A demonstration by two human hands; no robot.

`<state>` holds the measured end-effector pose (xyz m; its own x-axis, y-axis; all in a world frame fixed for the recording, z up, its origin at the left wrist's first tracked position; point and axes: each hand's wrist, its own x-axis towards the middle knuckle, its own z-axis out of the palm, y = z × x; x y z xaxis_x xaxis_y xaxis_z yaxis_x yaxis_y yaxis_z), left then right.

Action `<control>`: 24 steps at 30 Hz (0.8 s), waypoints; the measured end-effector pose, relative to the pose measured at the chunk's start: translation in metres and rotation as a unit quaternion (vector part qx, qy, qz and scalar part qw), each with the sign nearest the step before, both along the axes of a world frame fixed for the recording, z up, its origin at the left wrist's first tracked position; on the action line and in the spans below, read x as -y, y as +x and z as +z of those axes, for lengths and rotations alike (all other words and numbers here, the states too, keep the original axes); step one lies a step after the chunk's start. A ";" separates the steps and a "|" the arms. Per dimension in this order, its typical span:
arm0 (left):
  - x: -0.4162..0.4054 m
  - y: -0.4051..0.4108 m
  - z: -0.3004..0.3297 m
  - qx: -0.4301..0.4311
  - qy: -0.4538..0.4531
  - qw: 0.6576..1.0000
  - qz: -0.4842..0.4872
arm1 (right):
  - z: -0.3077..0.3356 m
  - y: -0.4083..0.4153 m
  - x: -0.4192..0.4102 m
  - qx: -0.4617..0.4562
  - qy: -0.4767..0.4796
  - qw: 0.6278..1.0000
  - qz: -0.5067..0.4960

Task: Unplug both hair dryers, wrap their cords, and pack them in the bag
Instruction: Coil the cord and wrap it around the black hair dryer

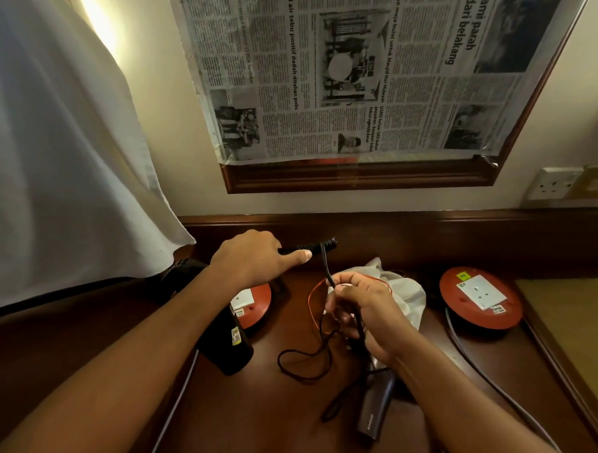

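Observation:
My left hand grips the handle of a black hair dryer; the handle's cord end sticks out to the right past my thumb, and the barrel points down toward me under my forearm. Its black cord drops from the handle end through my right hand, which holds it, then loops loosely on the dark wooden table. A second, dark grey hair dryer lies on the table under my right forearm. A white plastic bag with thin red handles sits behind my right hand.
Two red round socket reels stand on the table, one partly behind my left hand, one at the right with a grey cable running toward me. A wall socket is at upper right. A white curtain hangs left.

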<state>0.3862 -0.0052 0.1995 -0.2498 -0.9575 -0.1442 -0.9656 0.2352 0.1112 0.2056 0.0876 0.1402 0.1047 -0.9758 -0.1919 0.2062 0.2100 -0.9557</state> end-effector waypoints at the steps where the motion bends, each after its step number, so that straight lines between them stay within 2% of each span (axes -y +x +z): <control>1: 0.000 0.001 0.002 -0.008 -0.002 1.000 0.000 | -0.001 0.001 -0.001 -0.004 -0.006 1.000 0.005; 4: 0.001 0.003 0.006 -0.009 -0.027 1.000 -0.007 | -0.009 0.004 -0.003 0.000 -0.008 1.000 -0.001; 9: 0.001 0.004 0.010 -0.033 -0.028 0.999 -0.020 | -0.018 0.004 -0.006 -0.069 -0.027 0.997 -0.016; 15: -0.003 0.004 0.019 -0.073 -0.023 0.996 -0.040 | -0.035 -0.002 0.002 0.029 -0.042 0.997 0.064; 24: -0.012 0.002 0.030 -0.097 0.039 0.987 -0.120 | -0.032 -0.030 0.032 0.023 0.019 0.989 0.143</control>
